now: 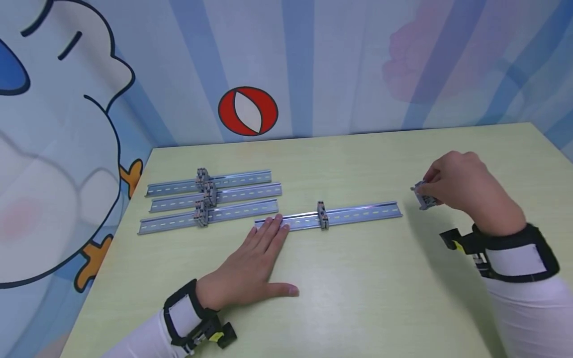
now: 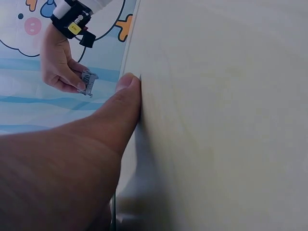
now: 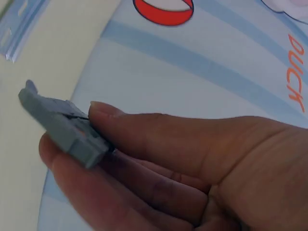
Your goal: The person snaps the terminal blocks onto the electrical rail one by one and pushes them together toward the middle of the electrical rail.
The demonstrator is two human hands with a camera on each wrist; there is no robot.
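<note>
My left hand point(image 1: 252, 263) lies flat with its fingers straight, their tips on the left end of a slotted metal DIN rail point(image 1: 362, 215). A grey terminal block point(image 1: 322, 216) is mounted crosswise near the middle of that rail. Off the rail's right end, above the table, my right hand point(image 1: 461, 184) pinches another grey terminal block point(image 1: 424, 195) between thumb and fingers. The right wrist view shows this block point(image 3: 67, 125) from close by, the thumb on one face and fingers behind it. In the left wrist view the left thumb point(image 2: 126, 103) rests along the table.
Three more DIN rails lie side by side at the left: a back one point(image 1: 243, 178), a middle one point(image 1: 250, 191) and a front one point(image 1: 246, 209), each carrying grey blocks near its middle. A printed wall point(image 1: 335, 64) stands behind the pale table point(image 1: 349, 298).
</note>
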